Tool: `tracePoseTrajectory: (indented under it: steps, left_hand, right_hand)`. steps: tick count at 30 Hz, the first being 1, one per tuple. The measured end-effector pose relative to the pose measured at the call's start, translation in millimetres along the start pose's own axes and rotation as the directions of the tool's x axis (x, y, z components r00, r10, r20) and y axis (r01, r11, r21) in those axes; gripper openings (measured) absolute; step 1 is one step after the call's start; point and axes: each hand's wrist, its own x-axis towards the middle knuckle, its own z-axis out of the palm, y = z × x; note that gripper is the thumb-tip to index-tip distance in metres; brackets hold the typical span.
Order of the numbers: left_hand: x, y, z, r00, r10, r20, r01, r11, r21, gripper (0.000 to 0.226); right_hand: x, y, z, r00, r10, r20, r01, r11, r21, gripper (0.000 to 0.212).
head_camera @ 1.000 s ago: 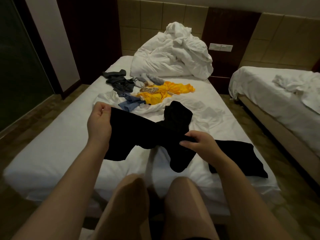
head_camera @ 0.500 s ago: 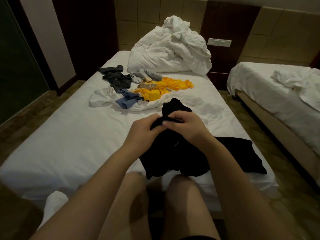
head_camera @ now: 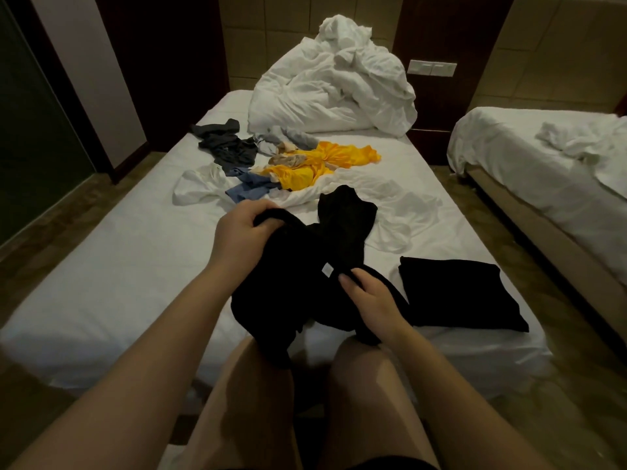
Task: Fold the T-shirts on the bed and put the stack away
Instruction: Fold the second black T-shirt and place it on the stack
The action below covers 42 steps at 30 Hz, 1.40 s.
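The gripped crumpled fabric T-shirt point(head_camera: 298, 266) is plain black, its small square label point(head_camera: 326, 269) white. Right of the grip, a folded fabric T-shirt point(head_camera: 454, 293) is black too.

Left hand point(head_camera: 242, 228): raised, farther out — fingers curled over a bunched fold of shirt point(head_camera: 295, 286), back of hand up.
Right hand point(head_camera: 373, 296): lower and nearer, fingertips point(head_camera: 346, 277) pointing up-left, gripping the same cloth.
Forearms point(head_camera: 163, 334): bare, stretched forward from the bottom corners, converging.
Thighs point(head_camera: 258, 401): bare, side by side — below the hands.
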Motion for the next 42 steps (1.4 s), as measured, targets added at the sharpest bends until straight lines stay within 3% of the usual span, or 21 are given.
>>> tracePoseTrajectory:
  steps: [3,8,10,13,17,20,24,28,30,31,32,34,36,37,40,42]
  left_hand:
    - [8,-17,-10,0.999,-0.05,-0.012,0.05,0.999,0.021,0.014]
    - [11,-33,-22,0.986,-0.159,-0.045,0.156,0.986,-0.051,0.014]
    - [10,-36,-28,0.979,-0.186,-0.078,0.179,0.98,-0.089,0.016]
    - [9,-38,-29,0.976,-0.212,-0.046,0.206,0.972,-0.11,0.021]
    - [8,-36,-30,0.972,-0.235,-0.028,0.226,0.959,-0.173,0.02]
    - [8,-34,-37,0.969,-0.247,0.026,0.247,0.946,-0.209,0.023]
    - [13,-35,-51,0.953,-0.176,0.248,0.22,0.961,-0.165,0.021]
    - [25,-35,-74,0.848,-0.169,0.501,0.261,0.958,-0.117,0.024]
    - [36,-27,-86,0.832,-0.18,0.524,0.316,0.931,-0.181,0.016]
    - [42,-20,-93,0.829,-0.176,0.532,0.335,0.916,-0.22,0.011]
    - [49,-11,-101,0.822,-0.159,0.547,0.346,0.903,-0.256,0.012]
    - [62,12,-118,0.79,-0.115,0.602,0.339,0.9,-0.273,0.043]
    - [70,34,-135,0.752,-0.068,0.655,0.281,0.933,-0.226,0.082]
    - [73,44,-143,0.733,-0.046,0.679,0.252,0.945,-0.209,0.089]
    - [75,74,-168,0.726,0.021,0.687,0.214,0.943,-0.255,0.082]
    - [76,96,-183,0.751,0.114,0.651,0.173,0.917,-0.36,0.069]
  right_hand:
    - [0,-5,-12,0.993,-0.043,-0.112,0.046,0.999,0.018,0.021]
    - [-5,-7,-29,0.997,-0.002,0.077,0.01,0.995,-0.104,0.017]
    - [-6,-3,-33,0.996,0.034,0.079,-0.022,0.99,-0.142,0.023]
    - [-3,-3,-30,0.998,0.024,-0.055,-0.035,0.978,-0.206,0.02]
    - [7,-1,-32,0.943,-0.157,-0.292,0.039,0.927,-0.373,0.014]
    - [7,-11,-37,0.946,-0.1,-0.308,0.013,0.962,-0.272,0.012]
    - [14,-34,-44,0.984,-0.043,-0.172,-0.005,0.963,-0.269,0.021]
    - [24,-59,-75,0.975,0.158,0.154,-0.118,0.964,-0.239,0.01]
    - [31,-75,-94,0.939,0.204,0.277,-0.157,0.97,-0.185,0.053]
    - [34,-87,-103,0.924,0.192,0.33,-0.161,0.98,-0.12,0.064]
    - [36,-101,-111,0.903,0.168,0.396,-0.17,0.985,-0.031,0.064]
    - [41,-132,-128,0.876,0.109,0.47,-0.19,0.973,0.127,0.064]
    - [43,-161,-141,0.895,0.066,0.441,-0.145,0.978,0.149,0.072]
    - [43,-176,-146,0.918,0.056,0.393,-0.105,0.989,0.104,0.068]
    - [35,-217,-155,0.982,-0.002,0.19,0.014,0.998,-0.063,0.018]
    - [27,-246,-160,0.989,-0.147,-0.008,0.145,0.98,-0.136,0.007]
